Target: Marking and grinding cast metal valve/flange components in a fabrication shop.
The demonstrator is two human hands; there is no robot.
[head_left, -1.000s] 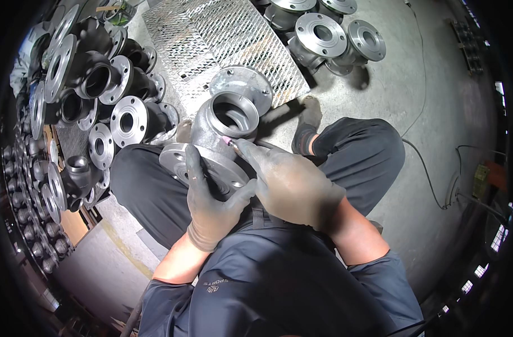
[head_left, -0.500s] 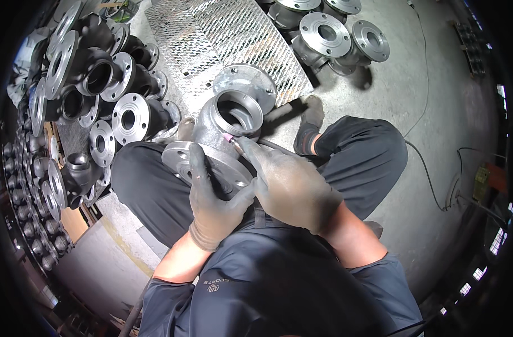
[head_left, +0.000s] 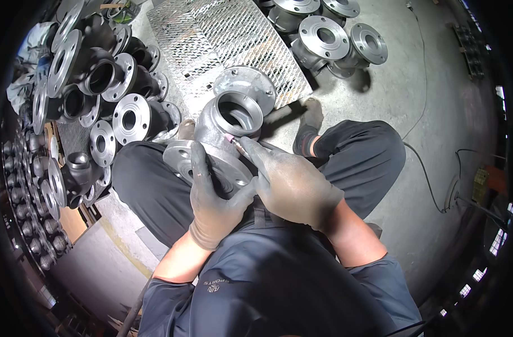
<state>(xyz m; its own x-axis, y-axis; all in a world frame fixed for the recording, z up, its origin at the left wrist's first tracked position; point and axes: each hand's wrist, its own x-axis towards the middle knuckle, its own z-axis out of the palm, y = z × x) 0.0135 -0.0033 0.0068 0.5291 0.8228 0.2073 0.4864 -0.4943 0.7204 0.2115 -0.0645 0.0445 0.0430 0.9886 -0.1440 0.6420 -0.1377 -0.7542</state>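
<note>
Between my legs stands a grey cast valve body [head_left: 211, 126] with round machined flanges and an open round neck facing up. My gloved left hand [head_left: 214, 205] grips its near flange [head_left: 183, 160], fingers over the face and thumb pointing to the right hand. My gloved right hand [head_left: 296, 185] is closed around a slim die grinder [head_left: 241, 148], mostly hidden by the fingers. The grinder's pink stone tip [head_left: 229, 137] is at the casting's surface, just below the neck; whether it touches I cannot tell.
A raised metal grating [head_left: 228, 42] lies beyond the valve body. Many similar flanged castings [head_left: 132, 117] are stacked at left, and several more [head_left: 324, 38] stand at far right. My knees flank the work. A dark cable [head_left: 427, 174] crosses the floor at right.
Very little differs. The view has shifted slightly; both hands keep their hold, and the pink tip stays by the same patch below the neck.
</note>
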